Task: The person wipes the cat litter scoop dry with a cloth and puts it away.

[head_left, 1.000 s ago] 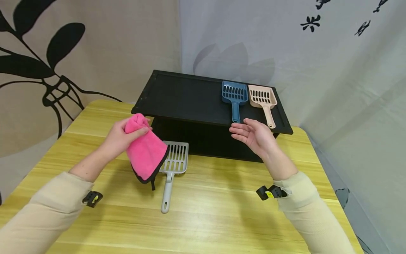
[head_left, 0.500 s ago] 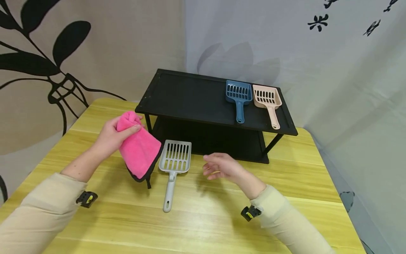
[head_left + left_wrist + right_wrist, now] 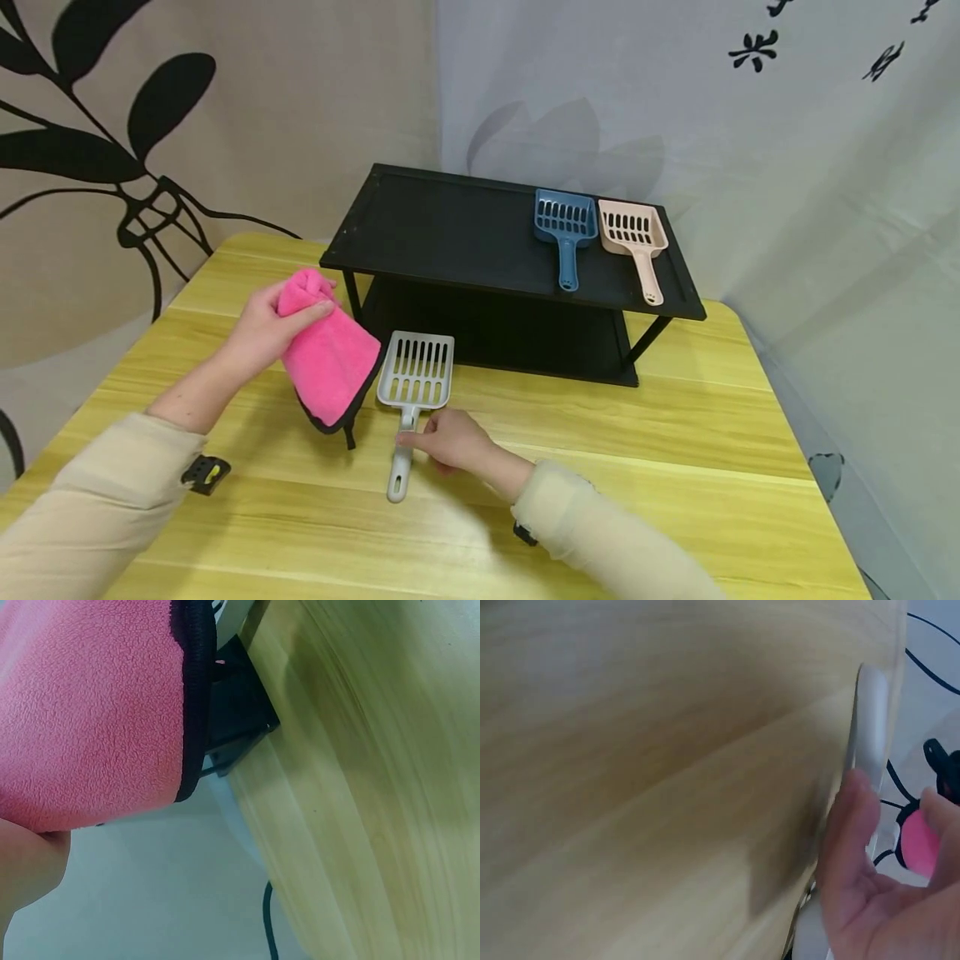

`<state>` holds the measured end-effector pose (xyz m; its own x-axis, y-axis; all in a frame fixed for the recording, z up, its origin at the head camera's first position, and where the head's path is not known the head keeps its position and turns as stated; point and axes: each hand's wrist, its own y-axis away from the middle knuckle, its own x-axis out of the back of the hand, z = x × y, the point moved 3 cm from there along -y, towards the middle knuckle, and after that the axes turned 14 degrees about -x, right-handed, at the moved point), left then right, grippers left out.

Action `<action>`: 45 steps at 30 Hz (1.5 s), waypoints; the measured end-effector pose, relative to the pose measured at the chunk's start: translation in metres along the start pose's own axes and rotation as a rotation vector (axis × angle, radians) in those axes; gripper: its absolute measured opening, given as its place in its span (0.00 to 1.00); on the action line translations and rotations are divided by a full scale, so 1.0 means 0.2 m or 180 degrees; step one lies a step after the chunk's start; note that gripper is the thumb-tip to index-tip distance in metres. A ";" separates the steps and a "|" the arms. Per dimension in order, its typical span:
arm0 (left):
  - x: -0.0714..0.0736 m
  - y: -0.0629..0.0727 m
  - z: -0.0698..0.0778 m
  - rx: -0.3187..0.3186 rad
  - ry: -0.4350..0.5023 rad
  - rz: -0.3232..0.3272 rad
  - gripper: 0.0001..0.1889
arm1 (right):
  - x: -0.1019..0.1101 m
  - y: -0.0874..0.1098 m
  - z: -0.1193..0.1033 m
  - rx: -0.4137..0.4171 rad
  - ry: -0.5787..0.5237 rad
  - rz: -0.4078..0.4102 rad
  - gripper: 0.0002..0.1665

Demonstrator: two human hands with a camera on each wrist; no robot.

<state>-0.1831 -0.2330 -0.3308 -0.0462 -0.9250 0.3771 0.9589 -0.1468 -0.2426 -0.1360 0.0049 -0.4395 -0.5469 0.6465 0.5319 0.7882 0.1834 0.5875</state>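
Observation:
In the head view my left hand [image 3: 273, 321] grips a pink cloth [image 3: 330, 362] with black edging, bunched at the top and hanging above the table. The cloth [image 3: 90, 712] fills much of the left wrist view. A grey slotted litter scoop [image 3: 415, 371] lies on the table to its right, handle towards me. My right hand [image 3: 453, 440] is at the scoop's handle. In the right wrist view a fingertip [image 3: 859, 784] meets the pale handle [image 3: 871, 720], while the thumb [image 3: 939, 814] stands apart from it.
Behind stands a black two-tier rack [image 3: 450, 233]. On its top tier, at the right, a blue litter scoop [image 3: 566, 218] and a pale pink one [image 3: 633, 227] lie side by side. All stands on a wooden table [image 3: 637, 433]; curtains [image 3: 825, 208] hang behind.
My right hand has moved from in front of the rack's top scoops down and left to the grey scoop's handle. The left hand still holds the cloth, slightly further left.

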 end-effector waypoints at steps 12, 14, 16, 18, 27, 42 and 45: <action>-0.01 0.00 -0.01 0.0040 0.0004 -0.0049 0.14 | -0.08 -0.04 -0.04 0.0030 0.0877 0.0490 0.26; 0.00 0.00 -0.01 0.0041 0.0006 -0.0046 0.16 | -0.08 -0.04 -0.04 0.0024 0.0850 0.0436 0.24; 0.00 0.00 -0.01 0.0039 -0.0010 -0.0043 0.16 | -0.07 -0.05 -0.03 0.0016 0.0752 0.0352 0.23; 0.00 0.00 -0.01 0.0046 -0.0019 -0.0044 0.17 | -0.06 -0.05 -0.01 -0.0005 0.0553 0.0227 0.21; -0.01 0.00 -0.02 0.0039 -0.0022 -0.0055 0.14 | -0.03 -0.06 0.04 -0.0344 -0.1061 -0.0696 0.13; -0.02 -0.01 -0.01 -0.0185 0.0082 -0.0195 0.20 | 0.07 -0.04 0.14 -0.0114 -0.1888 -0.1156 0.20; -0.02 -0.01 -0.01 -0.0143 0.0035 -0.0176 0.18 | 0.12 -0.03 0.18 -0.0078 -0.1809 -0.1129 0.21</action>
<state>-0.1861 -0.2301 -0.3338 -0.1021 -0.9189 0.3811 0.9413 -0.2132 -0.2617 -0.1438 0.0468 -0.4528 -0.5326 0.8409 -0.0959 0.5779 0.4441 0.6847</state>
